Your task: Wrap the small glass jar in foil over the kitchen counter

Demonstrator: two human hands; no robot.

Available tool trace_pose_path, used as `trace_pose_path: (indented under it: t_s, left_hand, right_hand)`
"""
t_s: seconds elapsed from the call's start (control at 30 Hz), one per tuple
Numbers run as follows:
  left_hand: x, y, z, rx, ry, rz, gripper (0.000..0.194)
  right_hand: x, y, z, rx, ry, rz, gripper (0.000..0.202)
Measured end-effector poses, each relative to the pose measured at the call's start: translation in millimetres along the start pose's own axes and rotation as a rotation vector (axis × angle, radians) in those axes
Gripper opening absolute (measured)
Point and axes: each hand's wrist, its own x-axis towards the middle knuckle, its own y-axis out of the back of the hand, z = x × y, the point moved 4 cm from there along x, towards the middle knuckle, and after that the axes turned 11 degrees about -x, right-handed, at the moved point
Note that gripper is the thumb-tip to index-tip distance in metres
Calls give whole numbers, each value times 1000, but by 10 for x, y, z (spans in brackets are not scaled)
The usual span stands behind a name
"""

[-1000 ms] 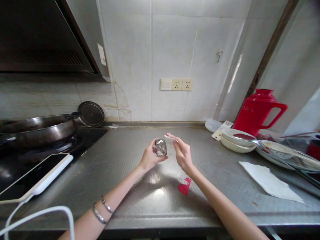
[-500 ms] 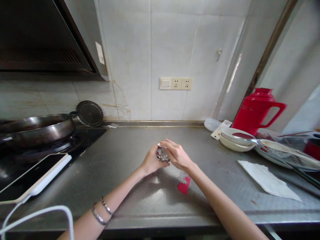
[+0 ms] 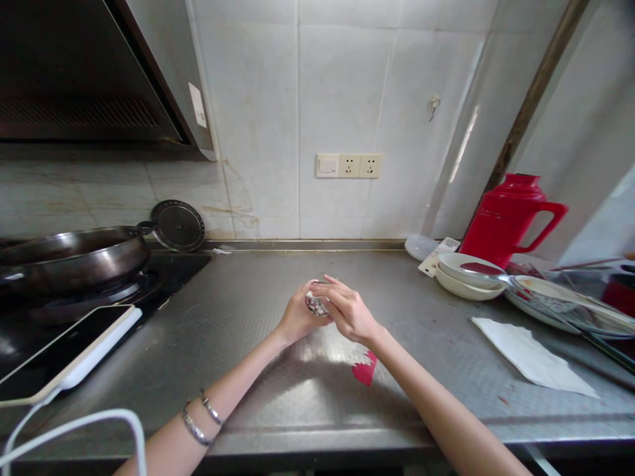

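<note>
Over the middle of the counter, my left hand point(image 3: 296, 318) is wrapped round a small clear drinking glass point(image 3: 316, 305), which looks shiny and shows reflections. Across the glass's top and right side lies my right hand point(image 3: 351, 312), its fingers together and curled on the rim. Most of the glass is hidden by both hands, so I cannot tell whether anything is inside it. A torn pink-red scrap point(image 3: 364, 369) lies on the counter just below my right wrist.
A steel pan point(image 3: 99, 258) sits on the black stove at left, near a white-cased phone point(image 3: 74, 354) with a cable. At right are stacked white bowls point(image 3: 469, 281), a red thermos point(image 3: 510, 221), a paper napkin point(image 3: 536, 360) and plates with utensils. The metal counter point(image 3: 238, 291) stretches between.
My right hand has shifted slightly left and further over the glass, covering more of its top. The glass has tilted or moved a little left and up.
</note>
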Motion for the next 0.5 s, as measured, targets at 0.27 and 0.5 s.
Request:
trace_pose_path:
  t_s: [0.27, 0.5]
  left_hand:
    - [-18, -35, -12, -183, 152, 16, 62]
    - [-34, -59, 25, -234, 202, 6, 65]
  right_hand:
    - [-72, 79, 248, 177, -511, 386, 38]
    - [-50, -92, 358, 234, -464, 96, 36]
